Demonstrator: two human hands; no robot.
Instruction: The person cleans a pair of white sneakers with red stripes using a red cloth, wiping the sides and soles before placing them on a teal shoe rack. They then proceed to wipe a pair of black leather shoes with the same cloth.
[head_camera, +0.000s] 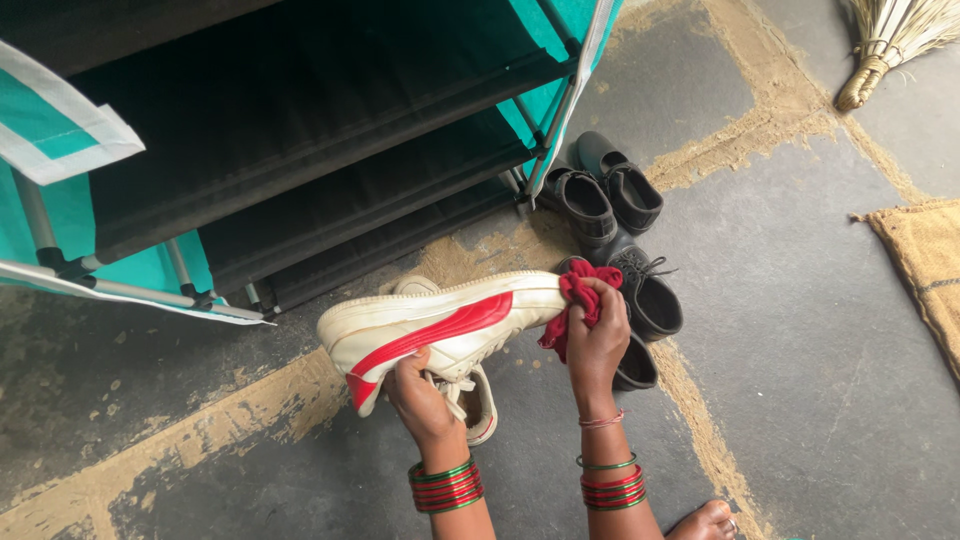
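L hand (418, 392) grips white sneaker (440, 325) underneath; R hand (597, 335) presses red cloth (578, 300) at toe.

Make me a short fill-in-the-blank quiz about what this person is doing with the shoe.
1. The left hand holds a white sneaker with a ____ stripe.
2. The right hand presses a red ____ against the sneaker's end.
3. The dark shoes stand on the ____ beside the rack.

Missing words: red; cloth; floor
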